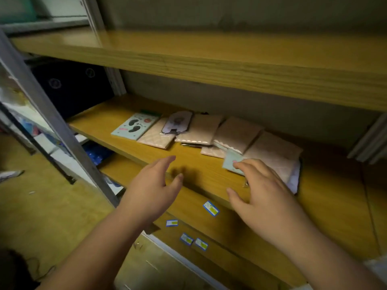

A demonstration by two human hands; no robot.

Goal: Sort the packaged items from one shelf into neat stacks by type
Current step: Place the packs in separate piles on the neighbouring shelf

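Flat packaged items lie scattered on a wooden shelf (117,130). At the left is a pale green pack with black footprints (135,126). Beside it lie several quilted beige packs (156,136), one at the middle (200,128), and a dark-edged card pack (178,123) rests on top of them. My right hand (261,187) hovers over the right end of the pile, fingertips touching a small pale green pack (231,160) without gripping it. My left hand (155,185) is open above the bare front of the shelf, holding nothing.
An upper wooden shelf (209,65) overhangs the pile. A grey metal upright (62,130) slants at the left. Small blue-edged labels (211,208) are stuck on the shelf's front edge and the board below. A dark box (71,88) sits at the back left.
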